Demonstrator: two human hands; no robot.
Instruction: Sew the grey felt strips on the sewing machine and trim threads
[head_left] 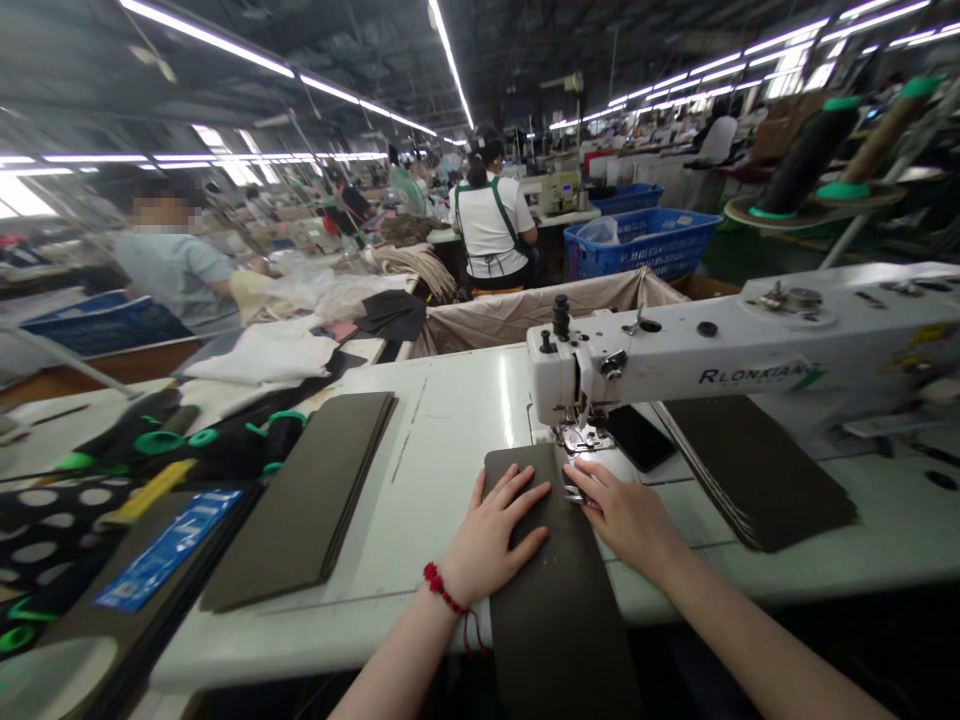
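Far left of the fingers, dark spools [281,437] with green flanges lie on their sides beside a blue label card [169,550]. Nearer the hands, on the smooth, pale green worktop [442,480], sits a neat left stack [300,500] of matte olive-brown fabric panels, long rectangles with crisp layered edges.

The left hand [491,535] lies flat and palm-down on a single matching panel [547,590], with its fingers [517,495] spread and extended, gripping nothing, only pressing the cloth against the worktop. A red beaded bracelet [442,590] circles that wrist, and the forearm slants in from the lower edge of the view.

The panel runs lengthwise from under both hands, over the worktop's front edge, toward the person's lap. Its far end reaches just short of the sewing machine's presser foot [577,435].

The right hand [622,515] rests palm-down at the panel's right edge, angled inward, its fingertips [577,480] touching the cloth right beside the steel needle plate. They are gently extended, not pinching anything that can be made out.

Beyond and right of the fingers stretches the long white arm of the sewing machine [675,370], marked "RLONKIANG" or similar. A black phone [639,437] lies just behind the right fingertips, and past it a right stack [754,470] of the same dark panels fans slightly at its edge.
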